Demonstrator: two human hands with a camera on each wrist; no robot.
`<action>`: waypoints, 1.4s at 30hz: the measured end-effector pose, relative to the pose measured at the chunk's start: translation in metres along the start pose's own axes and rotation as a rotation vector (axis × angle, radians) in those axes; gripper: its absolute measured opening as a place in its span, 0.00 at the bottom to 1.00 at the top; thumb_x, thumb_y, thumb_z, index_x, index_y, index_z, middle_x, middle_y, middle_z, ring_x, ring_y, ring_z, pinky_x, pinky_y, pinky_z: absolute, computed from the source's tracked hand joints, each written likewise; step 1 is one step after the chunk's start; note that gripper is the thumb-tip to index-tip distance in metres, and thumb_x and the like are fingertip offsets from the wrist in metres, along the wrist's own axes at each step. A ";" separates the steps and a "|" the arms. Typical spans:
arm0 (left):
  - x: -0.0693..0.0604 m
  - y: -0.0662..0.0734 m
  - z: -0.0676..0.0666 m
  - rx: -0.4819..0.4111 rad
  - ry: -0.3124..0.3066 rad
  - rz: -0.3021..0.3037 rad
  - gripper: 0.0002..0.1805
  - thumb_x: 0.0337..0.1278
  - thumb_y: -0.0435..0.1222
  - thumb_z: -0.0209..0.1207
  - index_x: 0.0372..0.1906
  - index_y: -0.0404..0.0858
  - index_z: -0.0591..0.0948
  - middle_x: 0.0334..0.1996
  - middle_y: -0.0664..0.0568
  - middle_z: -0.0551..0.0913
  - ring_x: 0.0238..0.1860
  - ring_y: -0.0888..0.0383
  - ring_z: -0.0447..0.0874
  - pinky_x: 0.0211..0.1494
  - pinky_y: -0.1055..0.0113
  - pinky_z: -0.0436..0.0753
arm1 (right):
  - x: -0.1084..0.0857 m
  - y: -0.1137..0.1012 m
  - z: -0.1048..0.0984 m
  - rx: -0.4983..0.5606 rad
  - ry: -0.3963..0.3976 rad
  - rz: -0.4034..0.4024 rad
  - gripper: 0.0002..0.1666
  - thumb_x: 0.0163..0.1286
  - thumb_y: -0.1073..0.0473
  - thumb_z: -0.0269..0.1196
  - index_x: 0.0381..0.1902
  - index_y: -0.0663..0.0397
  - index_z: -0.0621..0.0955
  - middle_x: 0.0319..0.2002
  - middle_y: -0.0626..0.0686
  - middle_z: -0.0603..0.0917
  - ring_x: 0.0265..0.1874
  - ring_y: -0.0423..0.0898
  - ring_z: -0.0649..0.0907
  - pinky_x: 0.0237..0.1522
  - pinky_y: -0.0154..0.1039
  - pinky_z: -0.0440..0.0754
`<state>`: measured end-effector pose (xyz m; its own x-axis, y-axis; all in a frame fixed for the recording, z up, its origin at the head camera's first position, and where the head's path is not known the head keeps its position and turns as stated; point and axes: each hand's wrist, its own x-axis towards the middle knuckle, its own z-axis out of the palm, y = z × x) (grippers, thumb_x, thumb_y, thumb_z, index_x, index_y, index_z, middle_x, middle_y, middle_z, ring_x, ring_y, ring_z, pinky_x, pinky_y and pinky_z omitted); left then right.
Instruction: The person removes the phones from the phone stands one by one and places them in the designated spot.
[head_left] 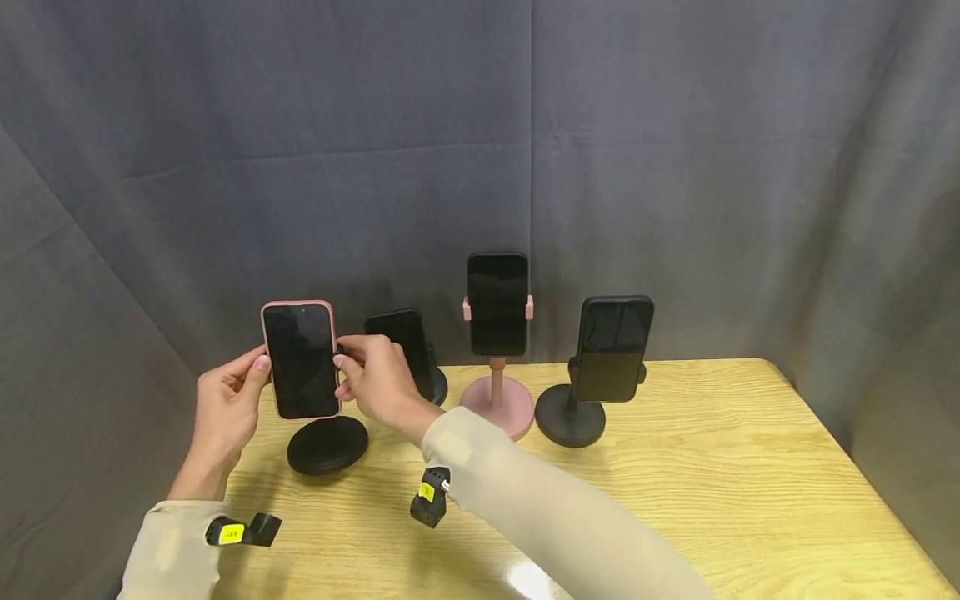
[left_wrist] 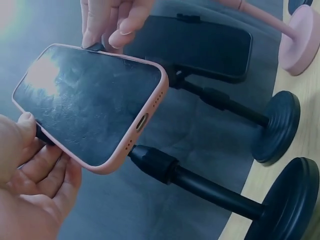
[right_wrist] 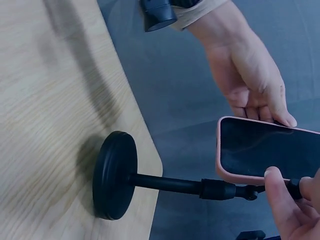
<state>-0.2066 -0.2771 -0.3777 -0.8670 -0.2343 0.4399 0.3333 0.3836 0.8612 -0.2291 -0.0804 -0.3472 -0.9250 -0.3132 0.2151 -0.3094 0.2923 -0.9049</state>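
Observation:
A smartphone in a pink case [head_left: 302, 362] sits upright in a black phone stand [head_left: 327, 447], its dark screen facing me. At the phone's left edge, my left hand [head_left: 228, 408] holds it with the thumb in front and the fingers curled behind, beside a black clamp arm [left_wrist: 44, 135]. On the opposite edge my right hand [head_left: 378, 375] pinches the other clamp arm [left_wrist: 95, 47] between thumb and fingers. The stand's pole [left_wrist: 215, 192] meets the back of the phone; the joint there is partly hidden.
Behind my right hand, another black stand holds a dark phone [head_left: 397, 332]. To the right stand a pink stand [head_left: 497, 408] with a phone [head_left: 498, 304] and a black stand [head_left: 570, 415] with a phone [head_left: 615, 350]. Grey curtains [head_left: 675, 167] enclose the wooden table [head_left: 712, 483].

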 end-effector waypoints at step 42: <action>-0.043 0.080 0.027 -0.114 -0.084 0.183 0.14 0.62 0.20 0.61 0.51 0.17 0.81 0.40 0.72 0.89 0.42 0.74 0.88 0.50 0.84 0.81 | -0.070 -0.006 -0.071 0.390 0.037 -0.096 0.22 0.72 0.69 0.62 0.62 0.71 0.78 0.40 0.73 0.87 0.20 0.42 0.87 0.31 0.37 0.90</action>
<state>-0.1525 -0.2124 -0.3346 -0.8142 -0.0934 0.5730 0.5236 0.3082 0.7943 -0.1784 0.0038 -0.3309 -0.9054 -0.2871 0.3126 -0.2951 -0.1036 -0.9498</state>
